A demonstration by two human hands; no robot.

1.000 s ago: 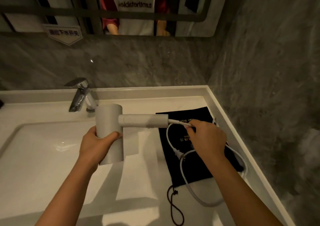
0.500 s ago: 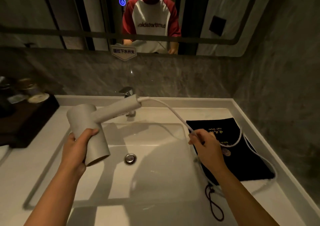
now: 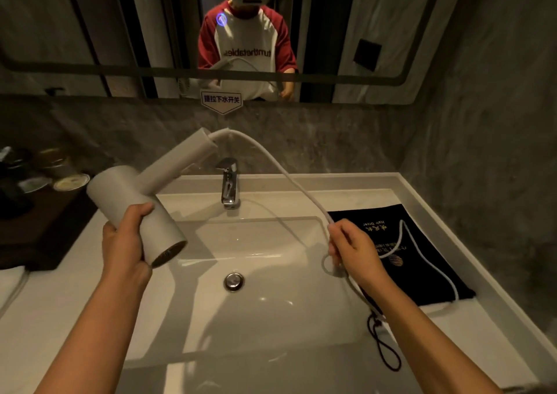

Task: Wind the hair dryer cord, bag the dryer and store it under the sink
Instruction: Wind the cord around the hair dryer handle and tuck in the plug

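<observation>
My left hand [image 3: 125, 244] grips the barrel of a pale grey hair dryer [image 3: 132, 200] above the left of the sink, its handle pointing up and right toward the faucet. A white cord [image 3: 283, 173] arcs from the handle's end down to my right hand [image 3: 355, 250], which is closed around it over the basin's right edge. Below that hand the cord loops and trails across a black drawstring bag [image 3: 422, 261] lying flat on the right counter, gold lettering on top. The bag's dark drawstring [image 3: 384, 345] hangs toward me.
A white basin [image 3: 271, 318] with a chrome drain [image 3: 233, 281] fills the middle, a chrome faucet [image 3: 229, 182] behind it. A dark tray with jars [image 3: 57, 179] sits at the left. A grey stone wall closes the right side; a mirror hangs above.
The view swung left to centre on the sink. My left hand carried the dryer left and tilted its handle upward. The cord pulled out longer, and my right hand slid further along it.
</observation>
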